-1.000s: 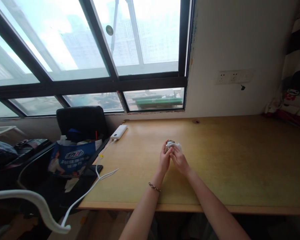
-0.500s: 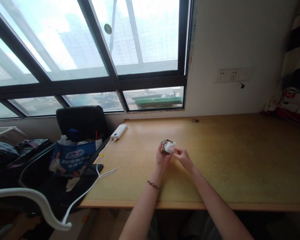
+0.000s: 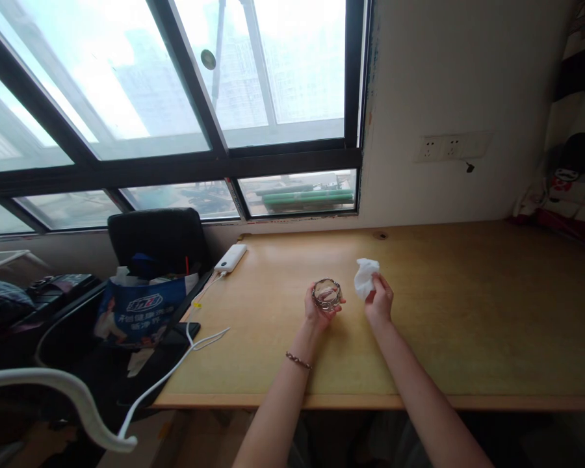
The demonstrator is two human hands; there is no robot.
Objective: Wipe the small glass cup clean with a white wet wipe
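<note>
Over the middle of the table, my left hand (image 3: 314,311) is closed around a small round glass cup (image 3: 326,305), its see-through mouth tilted up toward me. The cup has a dark, ornate-looking rim, and fingers show through and past its right side. A crumpled white tissue (image 3: 364,276) is pinched in my right hand (image 3: 380,300), a short way to the right of the cup and apart from it. Most of the tissue hangs out to the left of the fingers. A braided bracelet (image 3: 298,360) circles my left wrist.
A white power bank (image 3: 231,258) with a white cable (image 3: 175,364) lies at the left edge of the wooden table (image 3: 468,312). Left of it stands a black chair (image 3: 158,237) bearing a blue bag (image 3: 143,309). Windows and a wall socket (image 3: 452,147) are behind.
My right hand has drawn the tissue out of the cup and moved it to the right. My left hand still holds the cup in nearly the same place. The view has shifted slightly.
</note>
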